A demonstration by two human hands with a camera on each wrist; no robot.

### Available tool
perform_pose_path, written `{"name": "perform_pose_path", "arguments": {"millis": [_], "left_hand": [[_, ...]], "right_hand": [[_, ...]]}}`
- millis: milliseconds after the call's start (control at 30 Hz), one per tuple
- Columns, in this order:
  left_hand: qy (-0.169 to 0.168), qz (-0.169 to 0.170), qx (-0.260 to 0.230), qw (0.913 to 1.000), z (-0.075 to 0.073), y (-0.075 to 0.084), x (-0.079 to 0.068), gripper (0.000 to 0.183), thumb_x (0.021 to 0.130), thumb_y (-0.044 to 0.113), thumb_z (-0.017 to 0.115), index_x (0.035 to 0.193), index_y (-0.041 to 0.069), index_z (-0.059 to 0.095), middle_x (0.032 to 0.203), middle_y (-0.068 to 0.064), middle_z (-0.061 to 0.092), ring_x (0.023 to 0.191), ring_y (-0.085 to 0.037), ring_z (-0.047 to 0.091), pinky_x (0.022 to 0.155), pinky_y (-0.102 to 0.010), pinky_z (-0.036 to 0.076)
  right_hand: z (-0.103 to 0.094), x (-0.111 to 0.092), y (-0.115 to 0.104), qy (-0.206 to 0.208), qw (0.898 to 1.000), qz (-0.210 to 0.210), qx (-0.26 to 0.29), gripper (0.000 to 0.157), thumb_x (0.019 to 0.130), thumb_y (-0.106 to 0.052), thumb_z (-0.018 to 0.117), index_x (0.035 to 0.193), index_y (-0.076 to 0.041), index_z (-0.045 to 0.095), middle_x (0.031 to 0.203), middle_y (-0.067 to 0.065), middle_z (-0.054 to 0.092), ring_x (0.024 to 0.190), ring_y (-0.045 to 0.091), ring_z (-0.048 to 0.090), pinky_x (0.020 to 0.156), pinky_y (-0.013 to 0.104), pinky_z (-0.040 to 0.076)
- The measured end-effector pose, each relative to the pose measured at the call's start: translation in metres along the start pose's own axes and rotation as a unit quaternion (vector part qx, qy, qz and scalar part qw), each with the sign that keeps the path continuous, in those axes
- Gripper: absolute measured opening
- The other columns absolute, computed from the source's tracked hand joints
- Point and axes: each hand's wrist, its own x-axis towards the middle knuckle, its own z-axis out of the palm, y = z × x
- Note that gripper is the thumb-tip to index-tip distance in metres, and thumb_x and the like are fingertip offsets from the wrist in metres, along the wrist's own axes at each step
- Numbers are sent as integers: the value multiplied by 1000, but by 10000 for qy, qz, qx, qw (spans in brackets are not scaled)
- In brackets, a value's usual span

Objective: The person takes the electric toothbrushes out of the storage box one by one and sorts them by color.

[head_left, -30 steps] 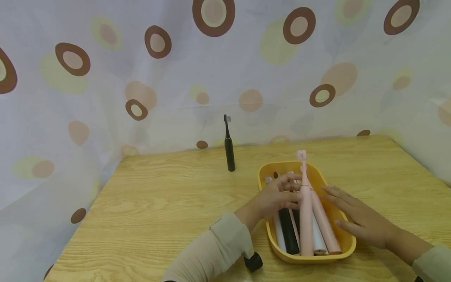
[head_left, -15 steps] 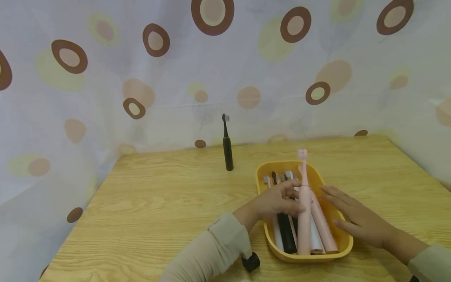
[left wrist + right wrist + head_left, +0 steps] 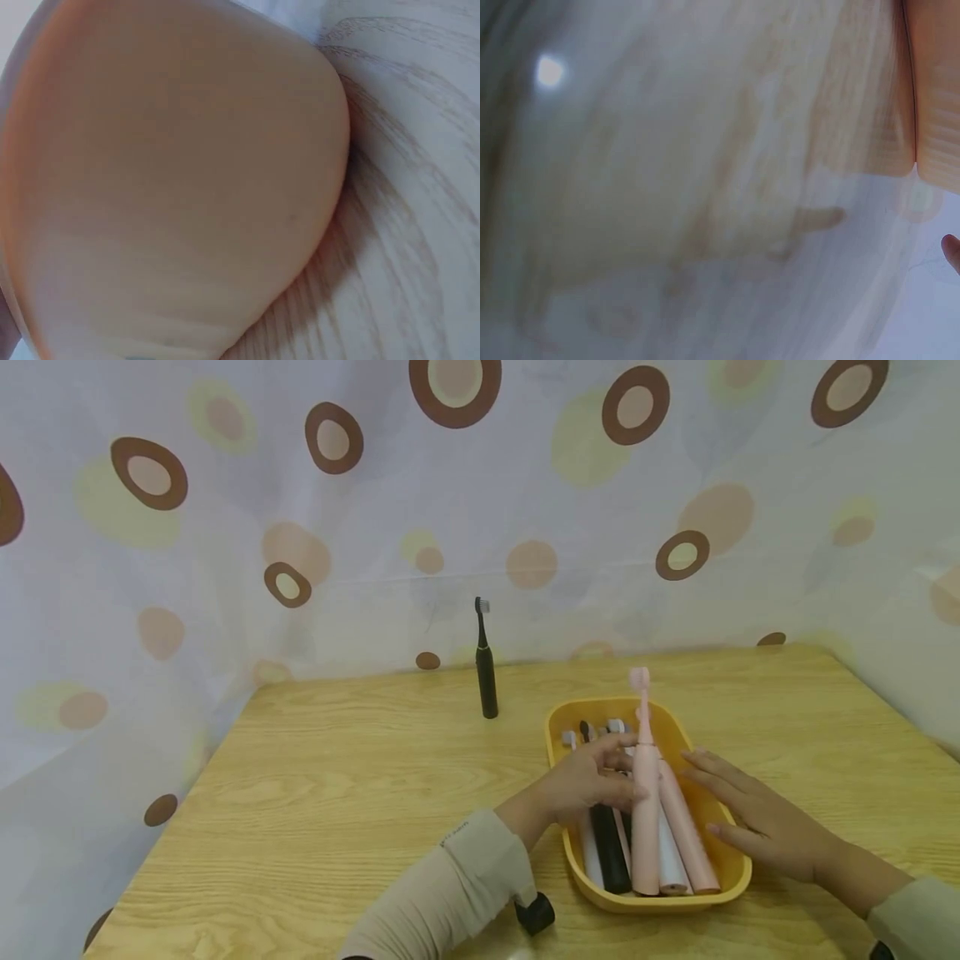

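Observation:
A yellow basket [image 3: 600,903] holds several electric toothbrushes in the head view. From its left side my left hand [image 3: 577,781] reaches in and pinches a pink electric toothbrush [image 3: 646,827], whose brush head points up and away. Beneath it lie another pink toothbrush [image 3: 688,835], a black one [image 3: 611,852] and white ones, partly hidden by my fingers. My right hand [image 3: 780,822] has straight fingers at the basket's right rim and holds nothing. Skin of the left hand [image 3: 180,165] fills most of the left wrist view.
Behind the basket, to its left, a black electric toothbrush [image 3: 487,681] stands upright on the wooden table [image 3: 322,810]. A patterned cloth [image 3: 375,527] hangs along the table's back edge. The right wrist view is mostly a blurred surface.
My left fingers have drawn closer together on the pink toothbrush, and its brush head sits slightly higher. The right hand stays at the rim. The head view has shifted slightly.

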Motion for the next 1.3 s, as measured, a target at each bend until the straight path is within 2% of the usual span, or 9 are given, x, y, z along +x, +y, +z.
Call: {"name": "perform_pose_path", "arguments": {"millis": [133, 300, 533, 800, 933, 1300], "left_hand": [[74, 64, 57, 9999, 0, 3, -1, 57, 80, -9, 52, 131, 9, 34, 102, -9, 53, 81, -19, 57, 68, -31, 50], [132, 328, -8, 9994, -2, 7, -3, 54, 80, -11, 51, 130, 5, 35, 99, -8, 51, 78, -17, 56, 69, -32, 50], [408, 538, -36, 9977, -7, 15, -5, 55, 80, -10, 51, 129, 6, 36, 98, -5, 49, 77, -14, 54, 69, -30, 49], [552, 684, -105, 9961, -12, 25, -11, 54, 80, -11, 51, 129, 5, 35, 98, -9, 52, 77, -16, 55, 70, -33, 49], [624, 876, -120, 9941, -17, 29, -16, 55, 80, -11, 50, 130, 6, 34, 102, -13, 51, 79, -17, 55, 71, -34, 49], [1020, 877, -221, 9907, -31, 45, -31, 56, 80, -12, 50, 130, 4, 32, 110, -17, 48, 85, -17, 54, 73, -36, 48]], "right_hand": [[0, 0, 1, 24, 10000, 6, 3, 62, 80, -11, 57, 134, -3, 28, 139, 11, 21, 128, 14, 9, 95, 9, 5], [1, -1, 2, -7, 10000, 54, 8, 62, 80, -12, 57, 134, -4, 28, 139, 12, 22, 128, 15, 9, 95, 8, 5], [1, -2, 3, -57, 9997, 224, 79, 63, 78, -11, 58, 134, -5, 29, 138, 12, 23, 128, 17, 10, 95, 9, 5], [1, -1, 3, -6, 9998, 206, 37, 63, 78, -12, 58, 134, -5, 29, 139, 11, 22, 128, 18, 11, 95, 10, 5], [1, -1, 3, 58, 9999, 107, 70, 63, 79, -13, 59, 134, -5, 29, 139, 11, 22, 128, 17, 11, 95, 10, 5], [0, 1, 2, 38, 9999, -10, 118, 63, 79, -14, 59, 134, -4, 28, 139, 10, 21, 128, 14, 9, 95, 10, 5]]}}
